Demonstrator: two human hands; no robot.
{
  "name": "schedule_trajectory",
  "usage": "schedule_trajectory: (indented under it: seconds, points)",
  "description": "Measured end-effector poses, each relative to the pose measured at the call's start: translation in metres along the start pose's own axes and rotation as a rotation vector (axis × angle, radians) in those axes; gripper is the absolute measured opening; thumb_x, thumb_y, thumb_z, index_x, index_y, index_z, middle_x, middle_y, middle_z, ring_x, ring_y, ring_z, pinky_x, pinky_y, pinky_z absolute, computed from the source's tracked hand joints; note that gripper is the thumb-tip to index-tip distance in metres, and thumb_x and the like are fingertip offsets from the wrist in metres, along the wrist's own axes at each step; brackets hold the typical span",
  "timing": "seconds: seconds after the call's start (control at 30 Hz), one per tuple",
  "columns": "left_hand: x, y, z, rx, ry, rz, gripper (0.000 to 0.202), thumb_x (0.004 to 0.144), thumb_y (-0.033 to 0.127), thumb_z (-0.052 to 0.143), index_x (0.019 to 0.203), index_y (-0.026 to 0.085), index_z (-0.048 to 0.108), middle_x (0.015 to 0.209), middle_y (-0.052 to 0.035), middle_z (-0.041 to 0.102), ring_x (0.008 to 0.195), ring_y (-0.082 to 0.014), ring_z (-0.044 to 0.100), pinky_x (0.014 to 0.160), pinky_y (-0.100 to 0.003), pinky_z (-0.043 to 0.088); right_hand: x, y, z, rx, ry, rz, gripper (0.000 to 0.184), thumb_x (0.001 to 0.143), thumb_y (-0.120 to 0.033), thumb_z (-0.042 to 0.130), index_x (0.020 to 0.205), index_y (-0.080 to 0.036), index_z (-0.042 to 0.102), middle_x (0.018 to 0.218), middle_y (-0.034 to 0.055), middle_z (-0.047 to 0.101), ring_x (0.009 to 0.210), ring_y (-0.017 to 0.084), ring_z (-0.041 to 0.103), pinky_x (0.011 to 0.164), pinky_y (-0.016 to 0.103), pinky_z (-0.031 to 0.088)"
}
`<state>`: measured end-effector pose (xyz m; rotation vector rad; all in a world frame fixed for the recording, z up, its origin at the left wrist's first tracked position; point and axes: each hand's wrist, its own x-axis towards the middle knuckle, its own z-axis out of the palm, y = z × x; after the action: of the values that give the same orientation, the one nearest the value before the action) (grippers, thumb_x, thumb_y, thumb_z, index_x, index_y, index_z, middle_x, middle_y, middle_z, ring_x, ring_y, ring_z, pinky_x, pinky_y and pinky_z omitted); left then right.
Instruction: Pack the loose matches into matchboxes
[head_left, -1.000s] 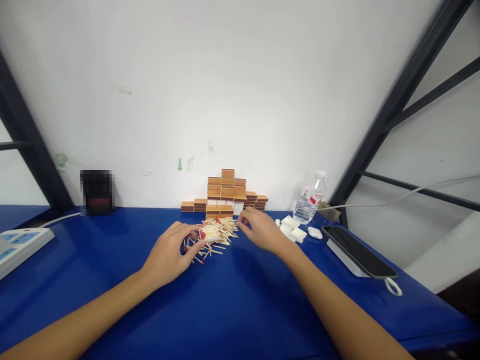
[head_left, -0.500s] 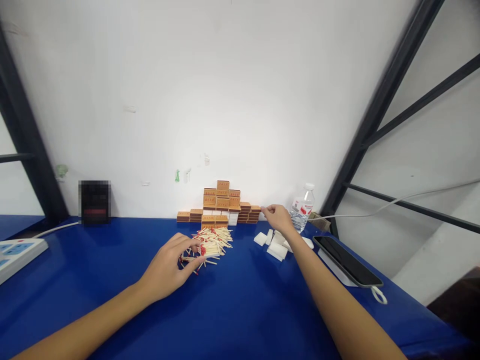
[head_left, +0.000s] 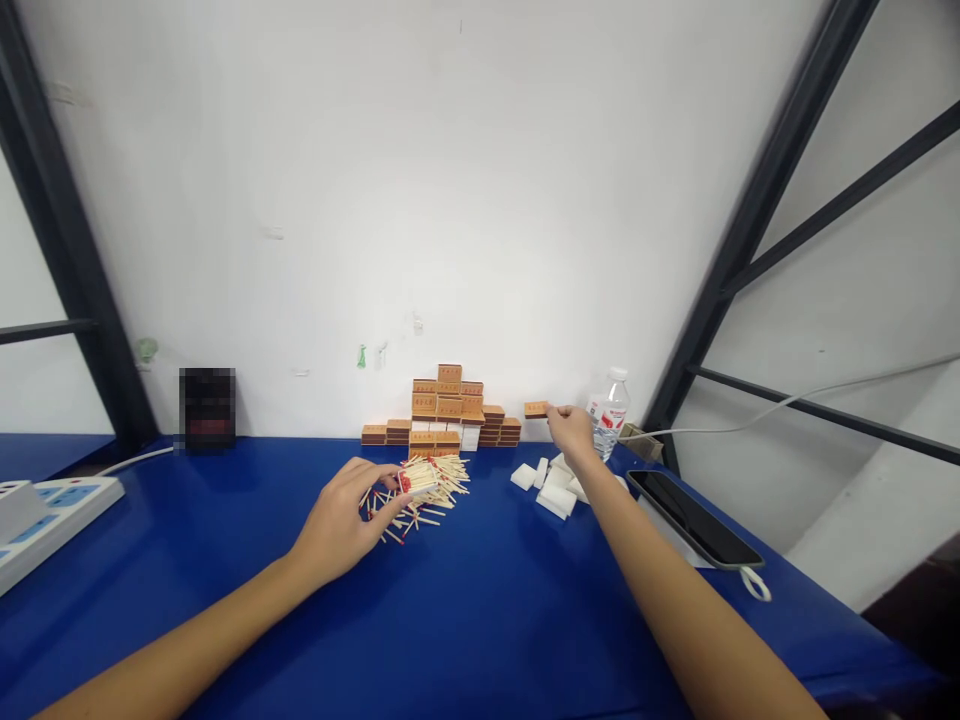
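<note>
My left hand (head_left: 346, 518) rests on the blue table (head_left: 465, 620), fingers curled on a small white tray full of red-tipped matches (head_left: 417, 483) that sits in a loose pile of matches (head_left: 427, 490). My right hand (head_left: 571, 428) is raised near the wall and pinches an orange matchbox sleeve (head_left: 535, 409) in its fingertips, just right of the stack of orange matchboxes (head_left: 448, 412). Several white inner trays (head_left: 549, 488) lie below that hand.
A water bottle (head_left: 609, 410) stands right of the raised hand. A phone (head_left: 694, 518) lies on a white stand at the right. A power strip (head_left: 45, 515) sits at the left edge, a dark box (head_left: 207, 408) by the wall. Black frame bars flank both sides.
My right hand moved from the match pile to the stack's right end and lifted an orange matchbox sleeve off it. My left hand stayed on the tray of matches.
</note>
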<state>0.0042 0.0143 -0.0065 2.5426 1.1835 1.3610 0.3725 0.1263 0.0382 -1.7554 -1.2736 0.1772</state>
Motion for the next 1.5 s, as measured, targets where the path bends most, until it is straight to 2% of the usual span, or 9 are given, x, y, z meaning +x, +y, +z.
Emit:
schedule_trajectory:
  seconds: [0.13, 0.27, 0.47, 0.93, 1.1, 1.17, 1.23, 1.37, 1.5]
  points:
    - [0.001, 0.001, 0.0, -0.015, 0.017, -0.011, 0.025, 0.098, 0.043, 0.066, 0.114, 0.025, 0.071, 0.102, -0.0053, 0.074, 0.1, -0.0235, 0.067, 0.089, -0.04, 0.056, -0.044, -0.015, 0.002, 0.167, -0.151, -0.092, 0.043, 0.094, -0.055, 0.046, 0.088, -0.018, 0.066, 0.075, 0.0076, 0.069, 0.062, 0.019, 0.061, 0.056, 0.029, 0.046]
    - [0.002, 0.003, -0.001, -0.027, 0.034, -0.011, 0.025, 0.098, 0.042, 0.067, 0.114, 0.024, 0.072, 0.106, -0.0068, 0.075, 0.101, -0.0234, 0.068, 0.088, -0.04, 0.058, -0.096, -0.04, 0.018, 0.483, -0.509, -0.232, 0.049, 0.086, -0.069, 0.06, 0.081, -0.021, 0.059, 0.067, -0.0001, 0.059, 0.052, 0.013, 0.049, 0.048, 0.026, 0.039]
    - [0.002, 0.005, -0.002, -0.04, 0.052, -0.029, 0.027, 0.097, 0.041, 0.068, 0.117, 0.023, 0.072, 0.109, -0.0073, 0.075, 0.102, -0.0231, 0.069, 0.09, -0.04, 0.059, -0.125, -0.056, 0.021, 0.621, -0.673, -0.27, 0.049, 0.087, -0.068, 0.064, 0.078, -0.021, 0.055, 0.063, -0.0041, 0.051, 0.052, 0.01, 0.045, 0.047, 0.023, 0.033]
    - [0.004, 0.002, -0.002, -0.078, -0.001, -0.026, 0.029, 0.096, 0.041, 0.07, 0.119, 0.023, 0.073, 0.109, -0.0062, 0.076, 0.099, -0.0216, 0.07, 0.09, -0.038, 0.058, -0.127, -0.051, 0.017, 0.573, -0.908, -0.32, 0.046, 0.092, -0.066, 0.06, 0.086, -0.021, 0.051, 0.068, -0.0041, 0.056, 0.051, 0.009, 0.049, 0.044, 0.021, 0.035]
    - [0.004, 0.007, -0.003, -0.126, 0.066, -0.089, 0.028, 0.091, 0.042, 0.076, 0.113, 0.024, 0.075, 0.101, -0.0044, 0.076, 0.092, -0.0203, 0.069, 0.084, -0.035, 0.058, -0.151, -0.057, 0.033, 0.707, -0.71, -0.287, 0.051, 0.095, -0.063, 0.056, 0.127, -0.023, 0.051, 0.104, 0.0061, 0.065, 0.074, 0.016, 0.063, 0.045, 0.023, 0.047]
    - [0.003, 0.008, -0.003, -0.136, 0.082, -0.09, 0.028, 0.088, 0.044, 0.079, 0.109, 0.024, 0.077, 0.099, -0.0041, 0.076, 0.09, -0.0202, 0.07, 0.083, -0.034, 0.058, -0.167, -0.062, 0.034, 0.705, -0.784, -0.328, 0.056, 0.101, -0.061, 0.047, 0.144, -0.024, 0.046, 0.129, 0.0118, 0.06, 0.093, 0.019, 0.065, 0.06, 0.029, 0.058]
    - [0.001, 0.009, -0.002, -0.139, 0.062, -0.056, 0.033, 0.084, 0.048, 0.082, 0.105, 0.024, 0.077, 0.097, -0.0041, 0.076, 0.087, -0.0202, 0.069, 0.08, -0.034, 0.058, -0.181, -0.067, 0.031, 0.649, -0.872, -0.356, 0.059, 0.104, -0.059, 0.041, 0.154, -0.027, 0.04, 0.138, 0.0122, 0.057, 0.088, 0.017, 0.065, 0.073, 0.033, 0.061]
    - [0.0, 0.009, 0.0, -0.148, 0.037, -0.002, 0.048, 0.079, 0.054, 0.084, 0.115, 0.024, 0.075, 0.09, -0.0033, 0.078, 0.083, -0.0198, 0.069, 0.077, -0.034, 0.058, -0.188, -0.07, 0.024, 0.579, -0.903, -0.404, 0.063, 0.107, -0.058, 0.037, 0.161, -0.025, 0.036, 0.129, 0.0124, 0.063, 0.076, 0.015, 0.063, 0.072, 0.035, 0.059]
    - [-0.001, 0.009, 0.001, -0.157, 0.045, 0.05, 0.05, 0.076, 0.051, 0.087, 0.115, 0.022, 0.074, 0.087, -0.0031, 0.078, 0.08, -0.0187, 0.069, 0.078, -0.033, 0.058, -0.181, -0.066, 0.021, 0.479, -0.897, -0.513, 0.065, 0.108, -0.058, 0.034, 0.161, -0.02, 0.036, 0.115, 0.0128, 0.068, 0.085, 0.02, 0.065, 0.078, 0.038, 0.058]
